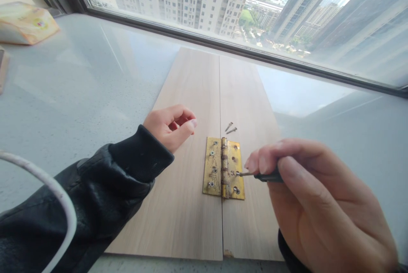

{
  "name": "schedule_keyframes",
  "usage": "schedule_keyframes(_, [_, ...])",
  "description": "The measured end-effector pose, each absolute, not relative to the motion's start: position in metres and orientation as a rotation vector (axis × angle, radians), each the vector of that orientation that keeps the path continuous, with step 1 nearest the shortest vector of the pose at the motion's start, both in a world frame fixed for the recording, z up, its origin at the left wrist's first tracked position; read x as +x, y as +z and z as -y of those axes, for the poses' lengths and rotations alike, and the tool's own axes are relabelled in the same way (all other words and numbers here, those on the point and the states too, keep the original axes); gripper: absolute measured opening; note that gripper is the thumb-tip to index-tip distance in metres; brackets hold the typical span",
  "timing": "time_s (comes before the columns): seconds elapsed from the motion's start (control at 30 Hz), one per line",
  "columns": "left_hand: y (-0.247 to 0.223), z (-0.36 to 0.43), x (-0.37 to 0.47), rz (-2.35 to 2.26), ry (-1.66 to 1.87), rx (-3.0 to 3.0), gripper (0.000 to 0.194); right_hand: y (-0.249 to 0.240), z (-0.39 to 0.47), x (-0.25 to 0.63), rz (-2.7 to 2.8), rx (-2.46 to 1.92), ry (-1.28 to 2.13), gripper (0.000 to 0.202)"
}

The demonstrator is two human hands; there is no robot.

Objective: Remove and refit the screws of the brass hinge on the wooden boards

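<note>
A brass hinge (225, 179) lies across the seam between two pale wooden boards (191, 81). Its left leaf carries several screws; on the right leaf one screw stands at the bottom hole, and the upper two holes look bare. My right hand (318, 196) grips a small dark-handled screwdriver (269, 176), its tip at the third hole from the top, where a screw head seems to be. Curled above the left board is my left hand (174, 126), thumb against the fingers; whatever it may hold is hidden. Two loose screws (231, 128) rest just above the hinge.
The boards lie on a speckled white sill (127, 81) below a window frame (191, 37). A tissue-like packet (28, 24) sits at the far left. A white cable (65, 205) loops in front of my left sleeve.
</note>
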State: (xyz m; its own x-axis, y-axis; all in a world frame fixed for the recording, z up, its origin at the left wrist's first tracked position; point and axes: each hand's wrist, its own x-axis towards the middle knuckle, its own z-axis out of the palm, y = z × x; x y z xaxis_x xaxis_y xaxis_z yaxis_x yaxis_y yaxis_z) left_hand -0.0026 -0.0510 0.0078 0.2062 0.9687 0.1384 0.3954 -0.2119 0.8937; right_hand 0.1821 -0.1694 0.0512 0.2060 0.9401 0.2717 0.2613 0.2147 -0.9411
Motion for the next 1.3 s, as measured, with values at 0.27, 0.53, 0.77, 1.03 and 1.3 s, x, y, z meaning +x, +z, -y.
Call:
schedule_keyframes(0.27, [0.009,0.052,-0.002,-1.296,0.977,1.734,0.016,0.042,0.165,0.189,1.424,-1.189,0.739,0.013])
schedule_keyframes(0.53, [0.009,0.051,-0.004,-1.295,0.952,1.762,0.015,0.048,0.156,0.192,1.470,-1.249,0.683,0.020])
schedule_keyframes(0.77, [0.008,0.051,-0.003,-1.283,1.002,1.757,0.017,0.039,0.166,0.170,1.032,-1.170,0.771,0.012])
schedule_keyframes(1.03, [0.008,0.051,-0.003,-1.288,0.999,1.739,0.016,0.055,0.145,0.190,1.403,-0.873,1.273,0.042])
schedule_keyframes(1.3, [0.004,0.048,-0.004,-1.285,1.050,1.732,0.014,0.035,0.144,0.190,1.030,-0.928,0.875,0.010])
